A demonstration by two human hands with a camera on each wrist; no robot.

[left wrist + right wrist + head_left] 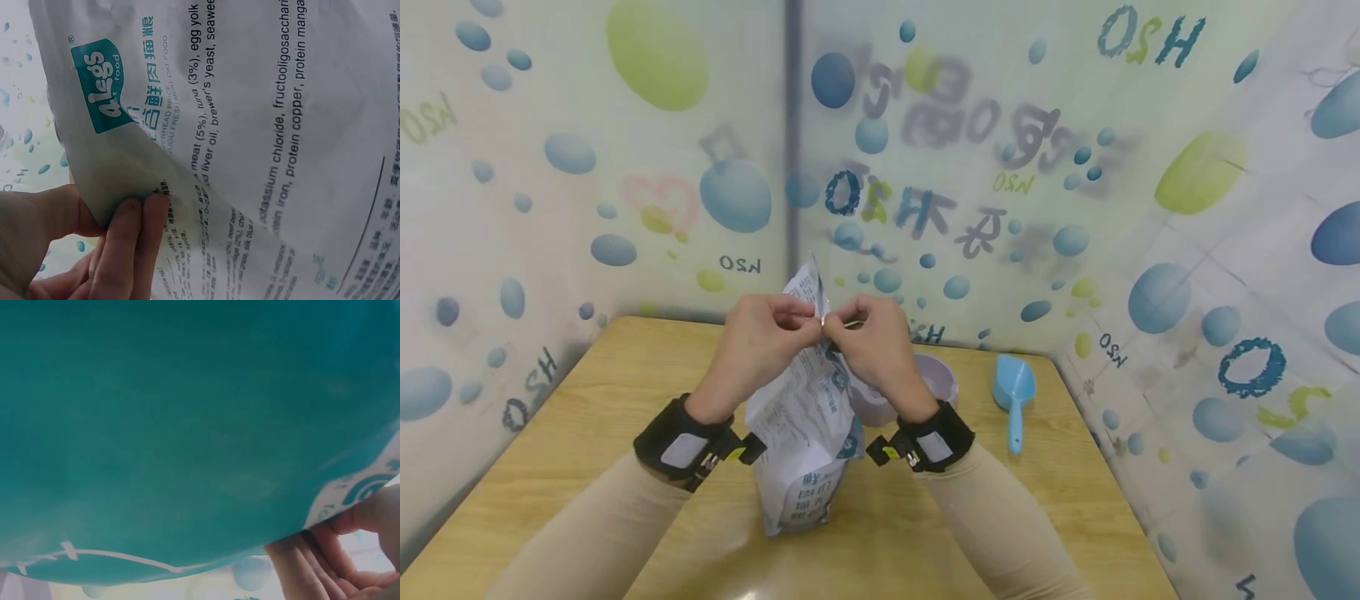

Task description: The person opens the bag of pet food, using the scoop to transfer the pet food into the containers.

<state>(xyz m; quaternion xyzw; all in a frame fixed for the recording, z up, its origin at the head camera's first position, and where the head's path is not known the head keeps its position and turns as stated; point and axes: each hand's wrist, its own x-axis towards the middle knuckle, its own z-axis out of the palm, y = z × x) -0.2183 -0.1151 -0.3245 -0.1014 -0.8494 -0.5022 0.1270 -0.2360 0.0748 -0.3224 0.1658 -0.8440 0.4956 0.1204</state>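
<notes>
A white and teal cat food bag stands upright on the table in the head view. At its upper edge, my left hand pinches the bag between thumb and fingers. Close beside it, my right hand pinches the same edge, the two thumbs nearly meeting. In the left wrist view the printed side of the bag fills most of the picture, with the left fingers folded over its edge. The bag's teal side covers most of the right wrist view, my right hand gripping it at lower right.
Behind the bag and my right wrist stands a pale purple bowl, partly hidden. A light blue scoop lies to the right on the wooden table. Walls with printed blue and green spots enclose the table at the back and sides.
</notes>
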